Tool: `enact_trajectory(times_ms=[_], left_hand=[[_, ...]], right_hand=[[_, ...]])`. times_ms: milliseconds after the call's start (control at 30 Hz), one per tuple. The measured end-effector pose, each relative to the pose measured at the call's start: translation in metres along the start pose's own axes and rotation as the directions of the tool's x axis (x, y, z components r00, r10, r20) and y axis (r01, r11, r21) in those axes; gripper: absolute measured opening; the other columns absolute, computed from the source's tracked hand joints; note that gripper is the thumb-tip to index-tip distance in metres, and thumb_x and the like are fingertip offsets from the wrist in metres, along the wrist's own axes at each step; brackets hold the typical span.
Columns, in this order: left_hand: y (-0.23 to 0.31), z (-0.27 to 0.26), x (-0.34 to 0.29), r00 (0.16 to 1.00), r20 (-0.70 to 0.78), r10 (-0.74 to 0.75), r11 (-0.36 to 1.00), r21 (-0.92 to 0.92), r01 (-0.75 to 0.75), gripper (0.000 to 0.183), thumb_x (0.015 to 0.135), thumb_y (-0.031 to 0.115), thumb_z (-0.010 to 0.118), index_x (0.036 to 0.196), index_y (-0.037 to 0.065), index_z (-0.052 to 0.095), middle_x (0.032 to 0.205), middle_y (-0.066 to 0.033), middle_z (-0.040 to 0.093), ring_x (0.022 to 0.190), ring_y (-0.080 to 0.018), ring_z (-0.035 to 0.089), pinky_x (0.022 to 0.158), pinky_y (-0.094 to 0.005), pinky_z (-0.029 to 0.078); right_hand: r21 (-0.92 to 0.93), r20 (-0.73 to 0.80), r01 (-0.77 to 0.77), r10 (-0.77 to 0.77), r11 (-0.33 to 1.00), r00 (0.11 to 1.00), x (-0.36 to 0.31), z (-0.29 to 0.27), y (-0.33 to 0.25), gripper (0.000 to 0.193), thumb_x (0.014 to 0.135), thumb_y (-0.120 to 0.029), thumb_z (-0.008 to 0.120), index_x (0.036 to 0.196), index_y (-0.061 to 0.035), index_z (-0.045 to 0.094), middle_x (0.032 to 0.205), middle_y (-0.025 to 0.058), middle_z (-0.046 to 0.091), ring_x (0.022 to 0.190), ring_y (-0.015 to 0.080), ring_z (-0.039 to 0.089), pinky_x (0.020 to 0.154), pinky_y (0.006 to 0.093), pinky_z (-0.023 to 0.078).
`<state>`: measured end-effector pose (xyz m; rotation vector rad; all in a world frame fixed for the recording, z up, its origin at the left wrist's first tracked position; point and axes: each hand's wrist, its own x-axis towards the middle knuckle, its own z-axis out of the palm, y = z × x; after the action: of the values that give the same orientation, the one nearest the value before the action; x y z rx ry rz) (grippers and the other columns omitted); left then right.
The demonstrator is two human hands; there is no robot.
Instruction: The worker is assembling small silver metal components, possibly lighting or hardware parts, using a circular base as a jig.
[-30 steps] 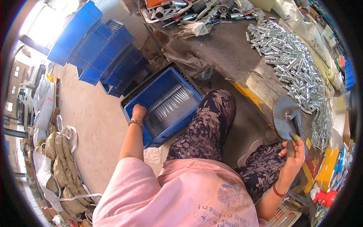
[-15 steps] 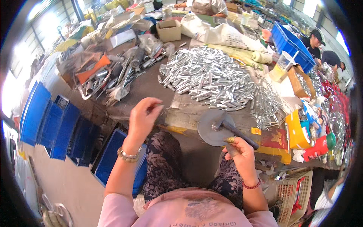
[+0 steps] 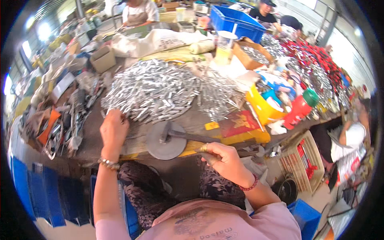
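A large pile of short silver metal tubes [image 3: 154,90] lies on the worktable. At its near left edge is my left hand [image 3: 114,130], fingers curled down against the pile; whether a piece is between them is hidden. A hammer [image 3: 188,137] rests with its head on a round grey metal disc [image 3: 160,147] at the table's front edge, its dark handle pointing right. Just below the handle's end is my right hand [image 3: 228,162], its fingers drawn together, with yellow and dark coverings on the fingertips. What they hold, if anything, I cannot make out.
Thinner metal pins [image 3: 218,94] lie right of the pile. Further right stand a yellow container [image 3: 264,106], a red bottle with green cap [image 3: 298,107] and a blue crate [image 3: 236,22]. Scrap parts [image 3: 76,112] lie left. A beige basket [image 3: 298,168] stands below. Co-workers sit beyond.
My view has turned to the right. My left hand has moved from above the table's front edge to the pile's near left edge. My right hand stays near the hammer handle.
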<state>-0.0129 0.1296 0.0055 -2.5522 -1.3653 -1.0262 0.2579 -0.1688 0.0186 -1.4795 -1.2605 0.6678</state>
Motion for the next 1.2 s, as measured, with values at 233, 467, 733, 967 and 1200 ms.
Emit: enact_trajectory(times_ms=[233, 467, 733, 967, 1200], left_hand=[[0.000, -0.025, -0.026, 0.901, 0.284, -0.329, 0.604, -0.670, 0.432, 0.020, 0.100, 0.006, 0.076, 0.119, 0.002, 0.070, 0.094, -0.0009, 0.067, 0.079, -0.0071, 0.062, 0.062, -0.0279, 0.056], [0.057, -0.047, -0.056, 0.811, 0.541, -0.223, 0.168, -0.798, 0.579, 0.023, 0.101, 0.003, 0.074, 0.123, 0.005, 0.070, 0.100, -0.0027, 0.074, 0.084, -0.0107, 0.073, 0.074, -0.0263, 0.061], [0.077, -0.034, -0.094, 0.868, 0.471, -0.154, 0.557, -0.684, 0.470, 0.012, 0.095, 0.001, 0.082, 0.106, 0.004, 0.079, 0.093, -0.0029, 0.076, 0.078, -0.0109, 0.069, 0.068, -0.0281, 0.054], [0.090, -0.051, -0.082, 0.968, 0.249, 0.031, 0.859, -0.501, 0.102, 0.016, 0.086, 0.004, 0.088, 0.101, 0.002, 0.082, 0.093, -0.0083, 0.070, 0.087, -0.0225, 0.067, 0.076, -0.0344, 0.052], [0.090, -0.054, -0.083, 0.968, 0.242, 0.065, 0.872, -0.485, 0.063, 0.016, 0.087, 0.006, 0.088, 0.102, 0.003, 0.083, 0.095, -0.0079, 0.070, 0.088, -0.0232, 0.068, 0.076, -0.0348, 0.053]], right_hand=[[-0.707, -0.212, 0.085, -0.325, 0.702, 0.922, 0.046, -0.086, 0.026, 0.022, 0.089, -0.004, 0.076, 0.111, -0.0076, 0.079, 0.103, 0.0140, 0.076, 0.093, 0.0375, 0.076, 0.081, 0.0447, 0.062], [-0.897, 0.162, 0.277, -0.328, 0.344, 0.931, 0.098, -0.117, 0.047, 0.009, 0.084, -0.005, 0.072, 0.093, -0.0083, 0.072, 0.099, 0.0094, 0.066, 0.101, 0.0323, 0.070, 0.082, 0.0457, 0.060], [-0.769, 0.224, 0.393, -0.364, 0.503, 0.904, 0.093, -0.083, 0.003, 0.014, 0.084, -0.008, 0.075, 0.097, -0.0087, 0.068, 0.094, 0.0096, 0.066, 0.097, 0.0329, 0.069, 0.082, 0.0464, 0.058], [-0.517, 0.286, 0.564, -0.491, 0.644, 0.823, 0.059, 0.015, -0.015, 0.016, 0.084, -0.005, 0.077, 0.096, -0.0098, 0.068, 0.095, 0.0085, 0.060, 0.093, 0.0309, 0.067, 0.081, 0.0441, 0.057], [-0.534, 0.344, 0.611, -0.509, 0.585, 0.789, 0.066, 0.041, -0.008, 0.008, 0.087, -0.007, 0.073, 0.089, -0.0091, 0.065, 0.092, 0.0080, 0.057, 0.091, 0.0296, 0.065, 0.081, 0.0434, 0.055]])
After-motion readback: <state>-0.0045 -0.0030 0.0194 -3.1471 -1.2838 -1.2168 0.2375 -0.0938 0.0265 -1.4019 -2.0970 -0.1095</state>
